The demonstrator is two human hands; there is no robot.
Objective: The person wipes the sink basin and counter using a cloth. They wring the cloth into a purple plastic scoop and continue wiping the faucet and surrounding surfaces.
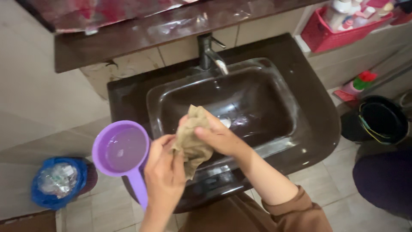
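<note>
Both hands, the left hand [165,172] and right hand [219,137], clench a crumpled cloth [192,139] over the sink [274,77], so drips fall in, beside a purple scoop [122,150].

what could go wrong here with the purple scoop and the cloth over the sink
1. The purple plastic scoop holds water and sits beyond the dark sink's rim; the left hand grips its handle and the crumpled beige cloth together, so it may tip onto the tiled floor.
2. Wringing by the right hand near the front edge may drip onto the brown sleeve.
</note>
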